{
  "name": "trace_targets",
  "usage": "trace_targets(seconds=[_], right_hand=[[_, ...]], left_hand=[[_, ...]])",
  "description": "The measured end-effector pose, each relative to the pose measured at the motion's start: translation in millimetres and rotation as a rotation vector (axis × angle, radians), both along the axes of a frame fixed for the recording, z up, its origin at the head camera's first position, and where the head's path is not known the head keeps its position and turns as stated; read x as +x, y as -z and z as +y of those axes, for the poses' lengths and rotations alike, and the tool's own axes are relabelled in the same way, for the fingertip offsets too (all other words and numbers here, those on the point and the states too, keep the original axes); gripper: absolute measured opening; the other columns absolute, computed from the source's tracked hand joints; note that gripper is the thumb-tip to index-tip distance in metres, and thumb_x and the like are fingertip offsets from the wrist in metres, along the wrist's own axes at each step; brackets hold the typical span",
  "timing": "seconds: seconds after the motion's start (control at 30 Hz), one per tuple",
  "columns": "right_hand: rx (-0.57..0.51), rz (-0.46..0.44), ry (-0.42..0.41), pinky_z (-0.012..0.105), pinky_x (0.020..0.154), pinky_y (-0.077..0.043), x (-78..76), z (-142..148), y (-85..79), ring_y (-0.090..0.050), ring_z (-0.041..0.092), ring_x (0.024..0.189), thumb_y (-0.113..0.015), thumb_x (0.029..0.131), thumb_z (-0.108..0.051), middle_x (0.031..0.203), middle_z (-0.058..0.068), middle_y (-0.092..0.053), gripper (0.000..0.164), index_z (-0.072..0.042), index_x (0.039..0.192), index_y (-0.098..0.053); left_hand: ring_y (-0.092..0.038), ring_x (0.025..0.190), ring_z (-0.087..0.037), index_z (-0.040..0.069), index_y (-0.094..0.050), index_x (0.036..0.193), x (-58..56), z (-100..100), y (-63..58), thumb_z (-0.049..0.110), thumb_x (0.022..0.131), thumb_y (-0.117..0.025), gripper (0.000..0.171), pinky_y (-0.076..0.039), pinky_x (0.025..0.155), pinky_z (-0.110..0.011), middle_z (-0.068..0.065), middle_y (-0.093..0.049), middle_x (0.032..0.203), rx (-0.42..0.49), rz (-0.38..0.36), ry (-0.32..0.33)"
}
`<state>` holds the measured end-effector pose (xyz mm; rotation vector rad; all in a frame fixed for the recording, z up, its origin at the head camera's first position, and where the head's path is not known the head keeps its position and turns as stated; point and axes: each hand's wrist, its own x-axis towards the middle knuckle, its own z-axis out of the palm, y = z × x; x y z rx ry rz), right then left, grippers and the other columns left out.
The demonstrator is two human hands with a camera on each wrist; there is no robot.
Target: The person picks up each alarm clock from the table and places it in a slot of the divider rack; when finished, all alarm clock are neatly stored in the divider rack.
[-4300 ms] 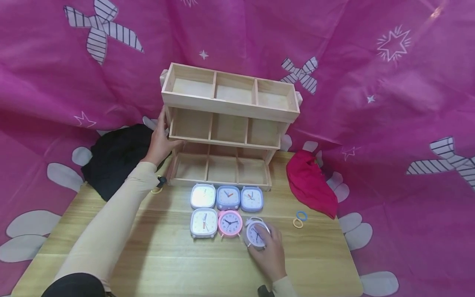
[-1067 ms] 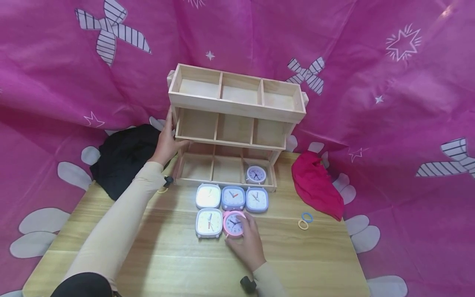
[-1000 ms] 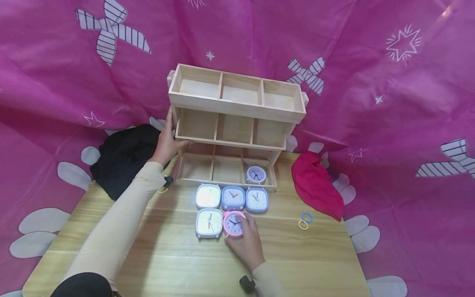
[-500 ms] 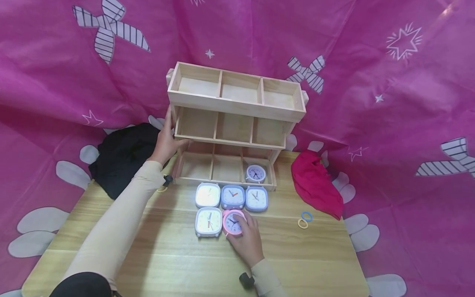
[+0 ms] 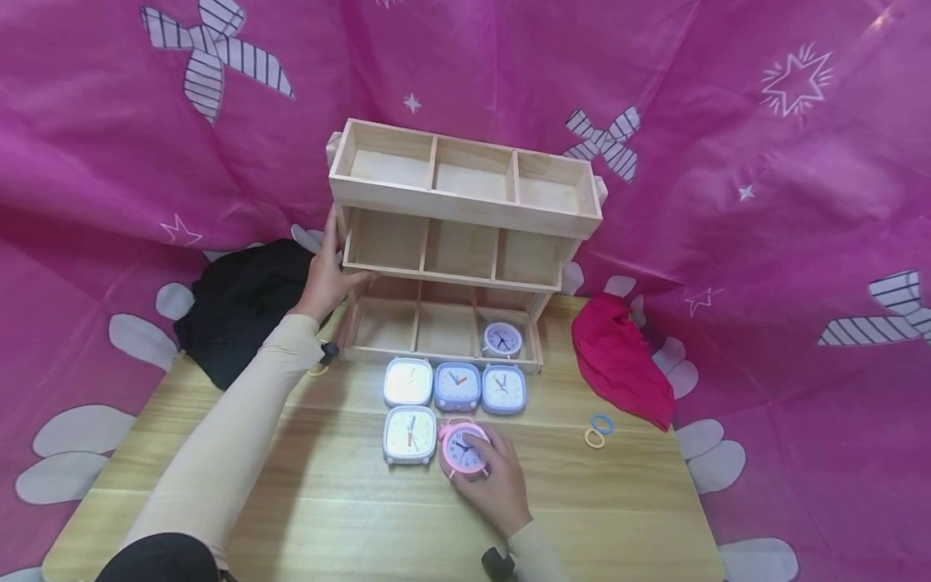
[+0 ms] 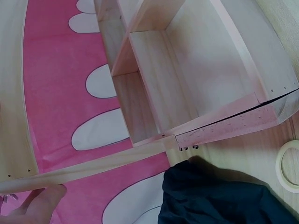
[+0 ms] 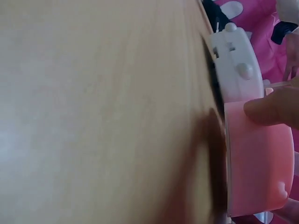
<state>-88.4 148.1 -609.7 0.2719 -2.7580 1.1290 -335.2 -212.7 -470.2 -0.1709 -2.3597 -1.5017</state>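
Observation:
My right hand (image 5: pixel 499 485) grips a round pink alarm clock (image 5: pixel 463 449), thumb on one side and fingers round the other. In the right wrist view the thumb presses the pink clock's side (image 7: pixel 257 163), tilted at the table. My left hand (image 5: pixel 320 279) holds the left side of a three-tier wooden rack (image 5: pixel 465 202), its thumb below the middle tray. A round lilac alarm clock (image 5: pixel 502 340) stands in the bottom tray's right compartment. In front are a white clock (image 5: pixel 408 381), two blue clocks (image 5: pixel 457 386) and, nearer me, another white clock (image 5: pixel 409 436).
Black cloth (image 5: pixel 243 307) lies left of the rack, and red cloth (image 5: pixel 621 360) right of it. A blue ring (image 5: pixel 601 418) and a tan ring (image 5: pixel 587 440) lie on the table (image 5: pixel 618 517). A pink curtain (image 5: pixel 451 73) hangs close behind the rack.
The lilac clock has gone from my right hand into the bottom tray's right compartment. My right hand has since gripped the pink clock and drawn it slightly toward me, tilting it. The left hand stays.

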Motion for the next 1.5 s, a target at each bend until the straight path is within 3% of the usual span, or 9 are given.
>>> trace_targets(seconds=[0.17, 0.3, 0.47, 0.67, 0.87, 1.03, 1.13, 1.3, 1.5], right_hand=[[-0.022, 0.025, -0.014, 0.052, 0.105, -0.055, 4.3, 6.4, -17.1, -0.061, 0.022, 0.131, -0.098, 0.071, -0.029, 0.146, -0.002, -0.066, 0.062, -0.031, 0.128, -0.077], [-0.081, 0.074, -0.040, 0.051, 0.104, -0.057, -6.7, 9.4, -37.3, -0.063, 0.027, 0.129, -0.099, 0.071, -0.023, 0.146, 0.004, -0.066, 0.062, -0.027, 0.129, -0.077], [-0.149, 0.120, -0.014, 0.054, 0.105, -0.058, -43.6, 5.1, -56.9, -0.063, 0.033, 0.133, -0.098, 0.072, -0.022, 0.147, 0.011, -0.065, 0.058, -0.021, 0.127, -0.078], [-0.166, 0.130, 0.039, 0.059, 0.107, -0.053, -98.9, -11.6, -68.4, -0.065, 0.036, 0.129, -0.096, 0.073, -0.024, 0.137, 0.012, -0.070, 0.053, -0.014, 0.119, -0.074], [-0.121, 0.079, 0.065, 0.048, 0.096, -0.056, -147.1, -33.5, -70.4, -0.068, 0.032, 0.111, -0.096, 0.073, -0.029, 0.118, 0.009, -0.073, 0.051, -0.014, 0.113, -0.069], [-0.039, 0.022, 0.055, 0.049, 0.096, -0.054, -174.0, -50.1, -65.0, -0.068, 0.033, 0.109, -0.095, 0.074, -0.035, 0.117, 0.009, -0.076, 0.050, -0.014, 0.111, -0.069], [-0.006, -0.007, 0.058, 0.052, 0.101, -0.051, -184.5, -57.5, -60.1, -0.068, 0.034, 0.112, -0.096, 0.074, -0.036, 0.118, 0.010, -0.077, 0.051, -0.015, 0.112, -0.070], [0.071, 0.026, 0.046, 0.057, 0.108, -0.047, -195.9, -66.2, -52.2, -0.070, 0.038, 0.109, -0.097, 0.074, -0.039, 0.117, 0.013, -0.078, 0.053, -0.015, 0.112, -0.070], [0.213, 0.057, 0.042, 0.057, 0.106, -0.047, -206.4, -74.9, -45.9, -0.069, 0.038, 0.106, -0.096, 0.075, -0.044, 0.117, 0.012, -0.078, 0.056, -0.016, 0.115, -0.069]], left_hand=[[-0.039, 0.155, -0.048, 0.045, 0.003, 0.171, -0.7, -3.7, -3.8, -0.003, 0.079, -0.092, 0.140, -0.039, 0.123, -0.065, -0.015, -0.024, 0.177, 0.005, 0.006, 0.002], [-0.039, 0.155, -0.048, 0.045, 0.003, 0.171, 0.0, -6.0, -6.3, -0.002, 0.079, -0.092, 0.140, -0.039, 0.123, -0.066, -0.015, -0.025, 0.177, 0.005, 0.004, -0.004], [-0.038, 0.155, -0.049, 0.045, 0.004, 0.171, 2.1, -7.5, -7.3, -0.002, 0.080, -0.092, 0.140, -0.039, 0.123, -0.065, -0.016, -0.023, 0.177, 0.006, -0.002, -0.008], [-0.035, 0.157, -0.048, 0.045, 0.006, 0.170, 5.2, -6.6, -5.3, -0.002, 0.080, -0.091, 0.141, -0.037, 0.124, -0.066, -0.017, -0.020, 0.178, 0.003, -0.034, -0.001], [-0.036, 0.157, -0.047, 0.042, 0.005, 0.171, 5.4, -2.9, -6.4, -0.003, 0.079, -0.091, 0.141, -0.038, 0.124, -0.065, -0.021, -0.023, 0.177, 0.014, -0.018, 0.011], [-0.038, 0.156, -0.047, 0.043, 0.005, 0.171, 5.6, -1.5, -5.2, -0.003, 0.078, -0.092, 0.142, -0.039, 0.124, -0.063, -0.024, -0.027, 0.174, 0.009, -0.034, 0.008], [-0.040, 0.154, -0.048, 0.044, 0.006, 0.171, 6.3, -1.1, -4.1, -0.002, 0.079, -0.092, 0.142, -0.041, 0.123, -0.064, -0.027, -0.030, 0.172, 0.004, -0.036, 0.008], [-0.043, 0.152, -0.048, 0.043, 0.006, 0.171, 8.6, -0.6, -3.0, 0.000, 0.079, -0.092, 0.142, -0.044, 0.120, -0.063, -0.028, -0.033, 0.170, 0.000, -0.027, 0.014], [-0.041, 0.154, -0.047, 0.042, 0.006, 0.171, 8.2, 0.4, -4.0, -0.003, 0.078, -0.092, 0.142, -0.044, 0.120, -0.064, -0.025, -0.030, 0.173, 0.008, -0.016, 0.022]])
